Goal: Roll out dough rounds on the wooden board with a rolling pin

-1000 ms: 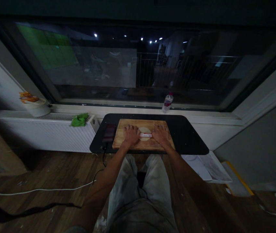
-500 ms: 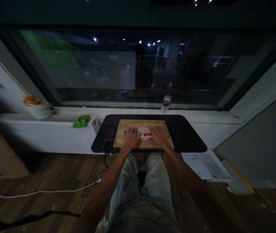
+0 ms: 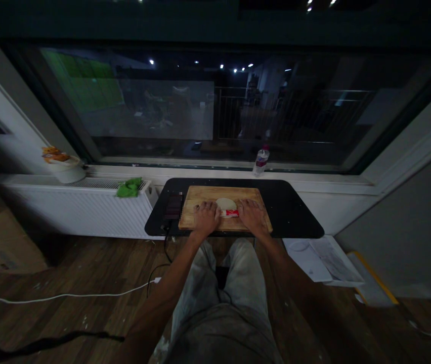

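Note:
A pale round of dough (image 3: 225,203) lies on a wooden board (image 3: 200,194) on a small black table (image 3: 295,212). A red and white roller (image 3: 229,213) lies across the near edge of the dough. My left hand (image 3: 206,217) rests flat on the roller's left end, fingers stretched forward. My right hand (image 3: 252,216) rests the same way on its right end. Both palms hide the roller's ends.
A dark flat device (image 3: 173,206) with a cable sits left of the board. A water bottle (image 3: 261,161) stands on the window sill behind. A radiator (image 3: 67,207) with a green cloth (image 3: 129,187) and a white bowl (image 3: 64,170) is at left. Papers (image 3: 321,260) lie on the floor at right.
Both hands and the roller have drawn back towards me, from the middle of the dough to its near edge. More of the dough now shows beyond the roller.

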Tool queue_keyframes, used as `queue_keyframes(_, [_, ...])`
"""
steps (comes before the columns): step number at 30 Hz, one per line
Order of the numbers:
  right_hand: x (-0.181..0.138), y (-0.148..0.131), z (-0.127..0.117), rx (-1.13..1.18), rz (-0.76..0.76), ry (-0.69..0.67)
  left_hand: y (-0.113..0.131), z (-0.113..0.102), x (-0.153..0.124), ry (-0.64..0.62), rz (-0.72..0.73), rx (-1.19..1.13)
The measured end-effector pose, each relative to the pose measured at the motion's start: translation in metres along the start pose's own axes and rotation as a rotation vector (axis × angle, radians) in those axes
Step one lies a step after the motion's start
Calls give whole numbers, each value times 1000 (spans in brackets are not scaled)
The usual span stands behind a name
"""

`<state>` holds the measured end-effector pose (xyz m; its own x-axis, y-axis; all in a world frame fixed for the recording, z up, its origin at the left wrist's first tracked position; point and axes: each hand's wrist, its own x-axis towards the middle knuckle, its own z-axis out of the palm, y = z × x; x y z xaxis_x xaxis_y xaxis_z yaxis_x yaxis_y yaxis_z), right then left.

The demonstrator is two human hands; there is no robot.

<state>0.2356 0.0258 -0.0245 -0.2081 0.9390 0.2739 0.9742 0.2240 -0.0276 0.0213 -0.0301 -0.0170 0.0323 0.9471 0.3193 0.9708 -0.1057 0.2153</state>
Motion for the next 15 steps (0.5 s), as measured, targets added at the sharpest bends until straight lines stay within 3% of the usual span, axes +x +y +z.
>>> queue_keyframes(15, [-20,-7,-4,19,47,61,-3,1,-6,-7,26,-29])
